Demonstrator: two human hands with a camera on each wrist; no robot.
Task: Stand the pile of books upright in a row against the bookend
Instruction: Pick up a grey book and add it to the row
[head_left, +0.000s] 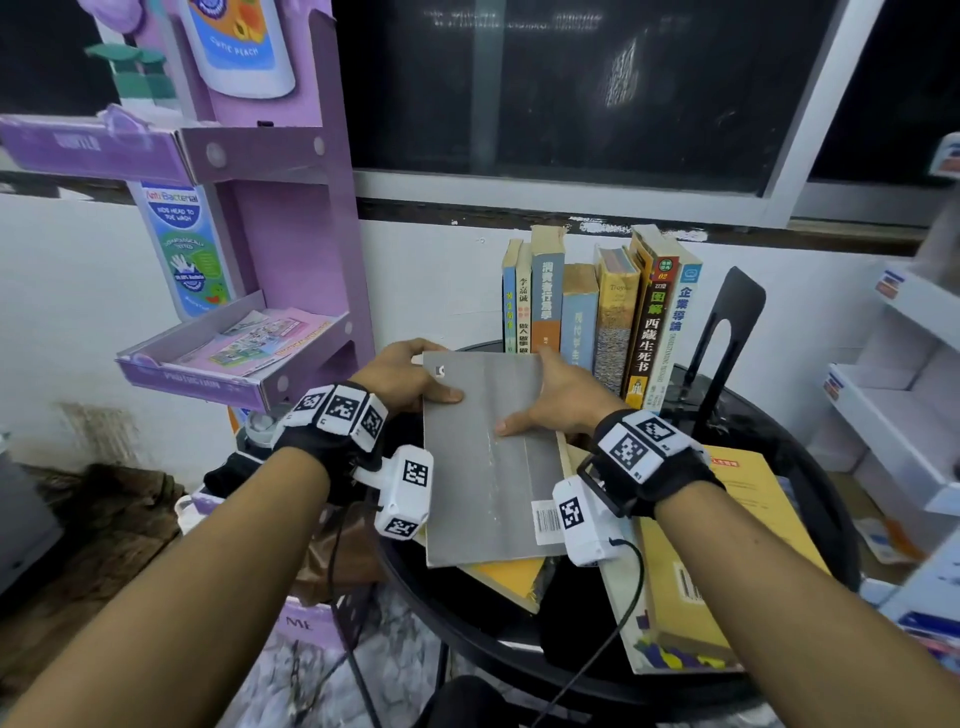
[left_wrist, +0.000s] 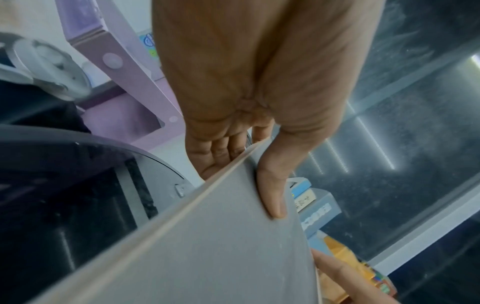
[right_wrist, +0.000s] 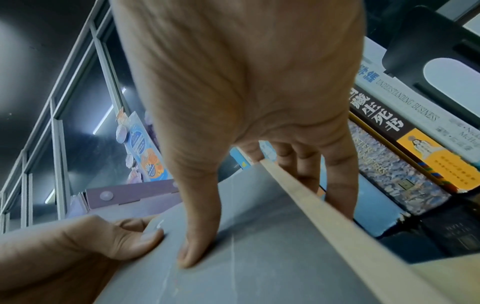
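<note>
A thin grey book (head_left: 488, 457) is held tilted above the round black table (head_left: 779, 426), both hands on it. My left hand (head_left: 405, 376) grips its far left corner, thumb on the cover (left_wrist: 272, 197), fingers underneath. My right hand (head_left: 550, 400) grips its right edge, thumb on top (right_wrist: 197, 236), fingers (right_wrist: 337, 185) below. Several books (head_left: 597, 312) stand upright in a row, leaning right on the black metal bookend (head_left: 727, 322). Under the grey book lie a yellow book (head_left: 748, 499) and a few more flat ones (head_left: 519, 579).
A purple cardboard display stand (head_left: 260, 234) with leaflets rises at the left, close to the table. A dark window (head_left: 571, 83) and white wall lie behind the row. White shelving (head_left: 898, 395) stands at the right. A cable (head_left: 597, 649) hangs from my right wrist.
</note>
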